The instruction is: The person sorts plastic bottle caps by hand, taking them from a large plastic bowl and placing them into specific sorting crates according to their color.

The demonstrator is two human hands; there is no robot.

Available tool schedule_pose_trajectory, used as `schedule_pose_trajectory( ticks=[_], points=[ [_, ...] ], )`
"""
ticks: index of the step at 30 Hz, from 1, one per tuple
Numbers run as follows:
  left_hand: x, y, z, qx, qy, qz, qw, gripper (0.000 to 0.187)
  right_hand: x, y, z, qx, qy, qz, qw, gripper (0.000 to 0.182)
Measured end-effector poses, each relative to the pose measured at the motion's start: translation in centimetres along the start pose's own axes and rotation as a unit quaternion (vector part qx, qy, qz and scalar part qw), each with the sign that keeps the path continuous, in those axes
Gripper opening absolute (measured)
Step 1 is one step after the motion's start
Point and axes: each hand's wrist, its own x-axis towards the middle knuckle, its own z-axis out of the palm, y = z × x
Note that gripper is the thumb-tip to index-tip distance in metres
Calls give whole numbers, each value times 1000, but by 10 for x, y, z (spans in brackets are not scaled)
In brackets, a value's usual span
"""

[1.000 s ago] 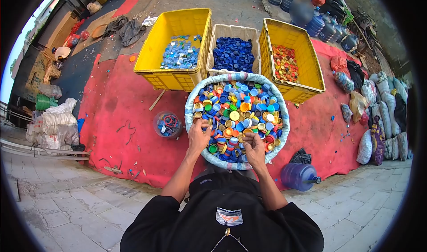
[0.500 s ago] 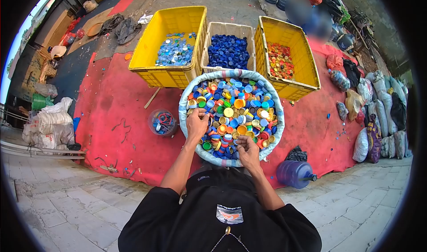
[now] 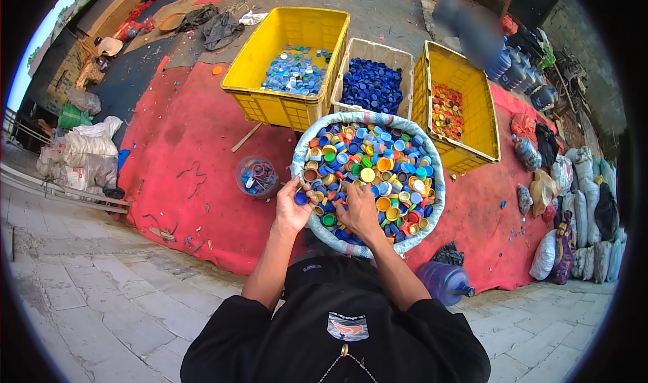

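A round container with a pale blue cloth rim [image 3: 437,200] is filled with bottle caps of many colours. My left hand [image 3: 294,207] is at its left edge, palm turned up, with its fingers closed on a dark blue cap [image 3: 301,198]. Over the lower left part of the heap, my right hand [image 3: 359,211] reaches into the caps with bent fingers; its fingertips are partly hidden, and whether they grip a cap cannot be made out.
Beyond stand a yellow crate [image 3: 270,103] with light blue caps, a whitish crate [image 3: 408,79] with dark blue caps and a yellow crate [image 3: 482,119] with red and orange caps. A small tub [image 3: 258,177] is left, a water jug [image 3: 442,282] lower right.
My left hand has turned palm up at the rim and now shows a dark blue cap. My right hand has moved up and left over the heap. The view has shifted slightly.
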Motion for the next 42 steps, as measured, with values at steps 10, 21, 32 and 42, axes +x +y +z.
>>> schedule_pose_trajectory(
  ticks=[10,21,32,42],
  points=[
    [-20,-3,-13,98,51,62,992,13,11,-4,22,-56,-55,28,997,58],
    [-20,-17,-17,430,101,160,883,23,22,-12,-40,833,14,379,402,39],
    [-22,-27,-15,760,86,298,571,29,0,2,-50,779,66,396,481,33],
    [-32,-45,-2,844,91,250,465,44,-34,22,-40,818,36,296,493,45]
  ],
)
